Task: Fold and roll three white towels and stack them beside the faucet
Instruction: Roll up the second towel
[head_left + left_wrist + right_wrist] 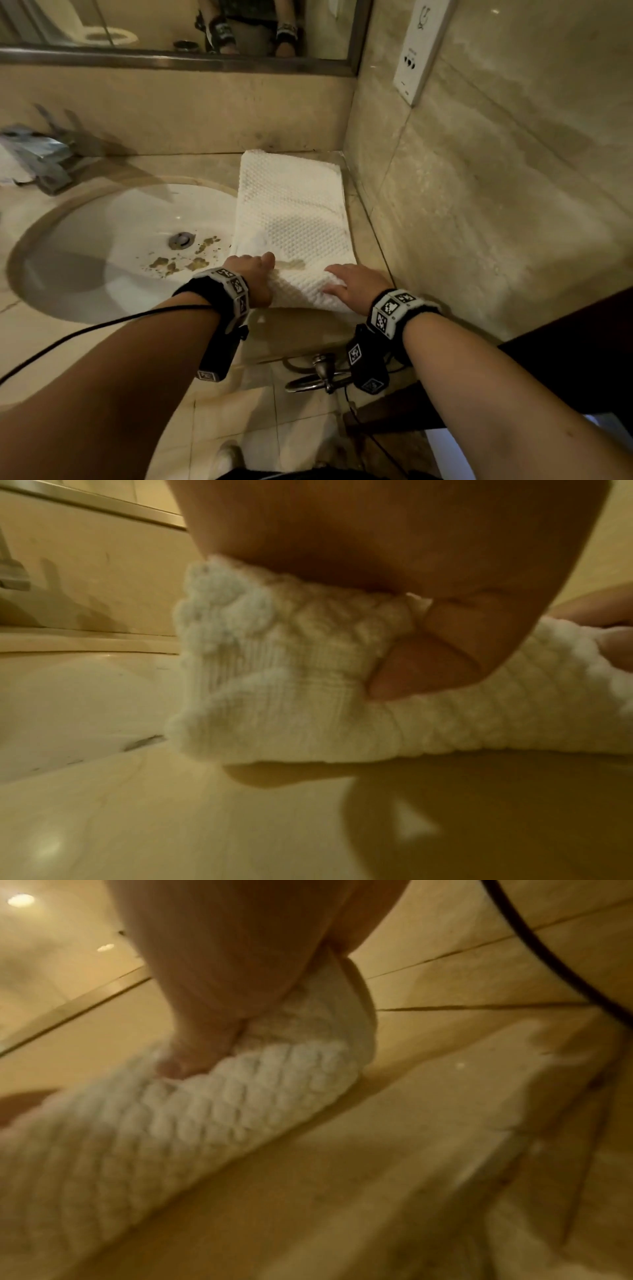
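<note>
A white waffle-weave towel [291,212] lies folded lengthwise on the counter between the sink and the right wall, its near end curled into the start of a roll [305,291]. My left hand [255,270] grips the roll's left end [274,669], thumb under and fingers over it. My right hand [349,286] lies on the roll's right end [240,1096], thumb tucked against the cloth. The faucet [41,154] stands at the far left behind the basin. No other towels are in view.
The white sink basin [102,246] with brown debris near its drain lies left of the towel. A tiled wall [479,205] closes in on the right, a mirror [171,31] runs along the back. A metal towel ring [322,373] hangs below the counter edge.
</note>
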`<state>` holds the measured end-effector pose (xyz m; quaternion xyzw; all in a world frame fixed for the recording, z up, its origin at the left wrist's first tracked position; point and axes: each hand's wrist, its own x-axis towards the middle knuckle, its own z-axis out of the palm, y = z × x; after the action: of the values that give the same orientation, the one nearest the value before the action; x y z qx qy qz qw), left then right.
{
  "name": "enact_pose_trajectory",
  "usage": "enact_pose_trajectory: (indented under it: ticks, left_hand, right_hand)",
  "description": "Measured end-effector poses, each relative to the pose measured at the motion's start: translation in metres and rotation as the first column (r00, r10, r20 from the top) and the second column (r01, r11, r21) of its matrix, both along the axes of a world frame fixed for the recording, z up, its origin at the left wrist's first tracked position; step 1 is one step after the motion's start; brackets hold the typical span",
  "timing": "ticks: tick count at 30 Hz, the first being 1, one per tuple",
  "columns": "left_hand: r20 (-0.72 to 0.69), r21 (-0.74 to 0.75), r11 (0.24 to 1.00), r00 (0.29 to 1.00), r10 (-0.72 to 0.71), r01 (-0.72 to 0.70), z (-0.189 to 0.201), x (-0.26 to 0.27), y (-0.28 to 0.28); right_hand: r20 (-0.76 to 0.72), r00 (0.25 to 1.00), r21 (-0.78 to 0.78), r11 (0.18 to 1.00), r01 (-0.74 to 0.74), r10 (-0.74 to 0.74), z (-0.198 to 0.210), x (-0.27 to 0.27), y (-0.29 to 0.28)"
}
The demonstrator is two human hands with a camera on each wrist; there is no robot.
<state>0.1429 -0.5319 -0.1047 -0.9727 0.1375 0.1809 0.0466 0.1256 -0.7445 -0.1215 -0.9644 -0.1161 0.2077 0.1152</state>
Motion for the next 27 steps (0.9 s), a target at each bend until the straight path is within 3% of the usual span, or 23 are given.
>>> enact_pose_trajectory:
  ticks: [3,6,8,10,13,17,21,27]
  left_hand:
    - [0.112,0.008,0.992,0.985,-0.129,0.129,-0.007,-0.008,0.003]
    - [0.151,0.122,0.965,0.957,-0.249,0.232,-0.012,-0.019,0.009]
    - [0.163,0.186,0.956,0.952,-0.258,0.227,-0.016,-0.023,0.009]
    - [0.178,0.174,0.964,0.957,-0.231,0.201,-0.019,-0.020,0.005]
    - [0.145,0.124,0.977,0.971,-0.192,0.174,-0.019,-0.005,-0.002]
    - [0.074,0.073,0.988,0.987,-0.142,0.137,-0.017,0.013,-0.005]
    - [0.031,0.031,0.991,0.991,-0.133,0.132,-0.015,0.018,-0.004]
    - [0.164,-0.020,0.994,0.981,-0.103,0.108,-0.017,-0.002,0.004]
  right_hand:
    - [-0.210,0.978,0.019,1.000,0.013,-0.009,0.007,0.017,0.005]
    - [-0.262,0.965,0.017,1.000,0.001,0.003,0.004,0.024,0.008]
    - [-0.213,0.977,0.022,0.999,0.037,-0.031,0.002,0.024,0.007]
    - [-0.026,1.000,-0.021,1.000,0.007,-0.007,0.003,0.021,0.006]
    - [0.256,0.956,-0.042,0.989,-0.140,0.147,0.005,0.011,0.007]
    - [0.197,0.952,-0.144,0.967,-0.210,0.236,0.002,-0.003,0.004]
    - [0.186,0.961,-0.182,0.968,-0.172,0.205,-0.007,-0.010,0.008]
    - [0.069,0.989,-0.145,0.983,-0.116,0.127,0.014,0.004,0.011]
